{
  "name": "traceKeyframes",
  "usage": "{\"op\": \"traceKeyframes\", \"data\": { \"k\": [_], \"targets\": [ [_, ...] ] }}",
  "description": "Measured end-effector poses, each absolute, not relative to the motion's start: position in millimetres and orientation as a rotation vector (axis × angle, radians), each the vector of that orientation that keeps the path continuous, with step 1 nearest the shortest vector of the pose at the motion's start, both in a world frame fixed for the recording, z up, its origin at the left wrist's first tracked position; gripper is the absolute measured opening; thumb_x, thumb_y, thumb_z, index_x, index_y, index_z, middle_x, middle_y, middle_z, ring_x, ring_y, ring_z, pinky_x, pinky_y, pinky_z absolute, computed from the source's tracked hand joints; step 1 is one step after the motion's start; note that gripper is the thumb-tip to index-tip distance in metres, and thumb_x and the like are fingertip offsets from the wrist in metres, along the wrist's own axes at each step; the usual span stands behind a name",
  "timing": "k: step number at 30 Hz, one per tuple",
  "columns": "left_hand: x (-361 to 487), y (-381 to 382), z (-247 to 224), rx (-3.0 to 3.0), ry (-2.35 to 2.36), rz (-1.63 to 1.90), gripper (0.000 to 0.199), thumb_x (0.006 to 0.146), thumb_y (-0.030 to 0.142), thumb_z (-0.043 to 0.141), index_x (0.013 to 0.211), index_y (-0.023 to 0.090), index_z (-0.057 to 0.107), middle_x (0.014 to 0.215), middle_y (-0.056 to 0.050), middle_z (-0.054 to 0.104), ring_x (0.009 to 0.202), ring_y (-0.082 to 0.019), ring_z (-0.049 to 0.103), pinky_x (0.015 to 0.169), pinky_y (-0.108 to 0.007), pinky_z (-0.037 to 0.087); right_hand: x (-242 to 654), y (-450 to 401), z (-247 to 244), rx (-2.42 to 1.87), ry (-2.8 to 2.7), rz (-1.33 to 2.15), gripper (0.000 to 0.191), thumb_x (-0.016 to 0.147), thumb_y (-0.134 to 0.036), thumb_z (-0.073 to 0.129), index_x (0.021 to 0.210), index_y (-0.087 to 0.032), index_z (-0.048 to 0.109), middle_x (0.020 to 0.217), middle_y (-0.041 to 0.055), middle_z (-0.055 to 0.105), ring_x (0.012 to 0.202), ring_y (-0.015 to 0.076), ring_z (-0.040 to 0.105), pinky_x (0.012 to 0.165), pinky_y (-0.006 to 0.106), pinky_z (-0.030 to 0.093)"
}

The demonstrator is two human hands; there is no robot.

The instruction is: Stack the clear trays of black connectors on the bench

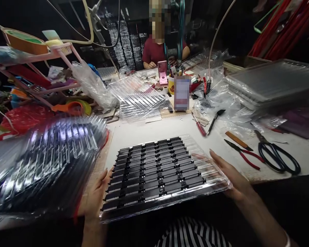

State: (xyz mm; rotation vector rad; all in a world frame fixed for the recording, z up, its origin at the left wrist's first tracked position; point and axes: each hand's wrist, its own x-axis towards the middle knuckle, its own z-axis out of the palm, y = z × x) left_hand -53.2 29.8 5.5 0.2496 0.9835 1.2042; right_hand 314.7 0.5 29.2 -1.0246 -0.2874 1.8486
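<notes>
A clear plastic tray (211,178) is held level between my two hands, low over the front edge of the white table. Rows of black connector-like parts (154,168) fill its left and middle; the grooves at its right end hold none. My left hand (96,193) grips the tray's left side, thumb up along the edge. Around the right side my right hand (229,175) is closed, its fingers partly seen through the clear plastic.
Stacked clear trays (48,164) lie at the left. Pliers (244,152), scissors (278,154), a red screwdriver (199,125) and a black-handled tool (215,121) lie at the right. A phone (182,93) stands behind. A person in a red shirt (154,53) sits opposite.
</notes>
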Motion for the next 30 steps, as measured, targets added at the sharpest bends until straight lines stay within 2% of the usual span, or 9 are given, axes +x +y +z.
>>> {"op": "traceKeyframes", "data": {
  "k": [4,6,8,11,15,20,24,27,30],
  "targets": [
    [-54,29,3,0.244,1.125,1.329,0.046,0.077,-0.006,0.049,0.104,0.026,0.068,0.085,0.005,0.075,0.077,-0.011,0.07,0.068,-0.014,0.055,305,16,26,-1.085,-0.333,1.784,0.039,0.088,-0.041,0.06,0.117,-0.015,0.063,0.047,-0.0037,0.051,0.035,0.01,0.044,0.034,0.017,0.041],
    [-48,30,9,0.226,1.203,1.337,0.041,0.076,-0.006,0.052,0.099,0.024,0.069,0.084,0.005,0.075,0.074,-0.01,0.07,0.065,-0.012,0.055,301,16,26,-1.195,-0.36,1.697,0.038,0.089,-0.039,0.061,0.119,-0.017,0.063,0.059,0.0,0.061,0.047,0.0132,0.056,0.045,0.02,0.05],
    [-40,33,17,0.195,1.283,1.325,0.038,0.079,-0.002,0.054,0.104,0.024,0.068,0.081,0.005,0.074,0.072,-0.009,0.07,0.062,-0.01,0.054,296,15,27,-1.187,-0.32,1.664,0.036,0.091,-0.036,0.057,0.121,-0.018,0.061,0.082,0.0048,0.069,0.07,0.0183,0.065,0.063,0.025,0.056],
    [-32,35,24,0.154,1.314,1.337,0.044,0.083,-0.001,0.048,0.115,0.025,0.063,0.081,0.004,0.074,0.074,-0.01,0.07,0.064,-0.012,0.055,285,16,27,-0.924,-0.195,1.667,0.037,0.094,-0.034,0.047,0.127,-0.022,0.056,0.117,0.0056,0.063,0.102,0.0228,0.061,0.086,0.034,0.053],
    [-35,35,18,0.105,1.187,1.325,0.044,0.087,0.002,0.04,0.12,0.024,0.06,0.077,0.002,0.074,0.073,-0.013,0.071,0.066,-0.019,0.058,272,21,21,-0.725,-0.131,1.602,0.041,0.093,-0.037,0.04,0.132,-0.03,0.05,0.137,0.0008,0.049,0.12,0.0236,0.05,0.097,0.041,0.046],
    [-44,33,6,0.051,0.982,1.251,0.039,0.093,0.009,0.033,0.119,0.017,0.06,0.082,-0.003,0.073,0.076,-0.015,0.071,0.073,-0.026,0.058,270,22,12,-0.811,-0.142,1.611,0.045,0.091,-0.041,0.039,0.135,-0.034,0.046,0.144,-0.0017,0.039,0.126,0.0256,0.043,0.101,0.048,0.041],
    [-43,29,5,0.1,0.883,1.253,0.038,0.094,0.015,0.038,0.127,0.023,0.055,0.098,-0.004,0.072,0.087,-0.016,0.069,0.083,-0.029,0.055,271,19,8,-1.001,-0.161,1.622,0.049,0.09,-0.054,0.039,0.134,-0.036,0.046,0.148,-0.0053,0.031,0.131,0.0253,0.036,0.099,0.046,0.043],
    [-40,26,6,0.135,0.912,1.272,0.038,0.093,0.019,0.043,0.13,0.023,0.052,0.105,-0.004,0.071,0.093,-0.016,0.068,0.088,-0.028,0.053,274,16,1,-1.169,-0.225,1.593,0.051,0.087,-0.06,0.04,0.134,-0.038,0.047,0.148,-0.0064,0.03,0.134,0.0245,0.03,0.098,0.043,0.045],
    [-38,25,6,0.143,0.944,1.295,0.037,0.094,0.019,0.043,0.129,0.02,0.053,0.107,-0.004,0.07,0.096,-0.015,0.067,0.087,-0.024,0.052,283,12,-8,-1.277,-0.406,1.611,0.053,0.087,-0.062,0.039,0.136,-0.042,0.043,0.147,-0.005,0.033,0.133,0.0255,0.032,0.097,0.043,0.045]
  ]
}}
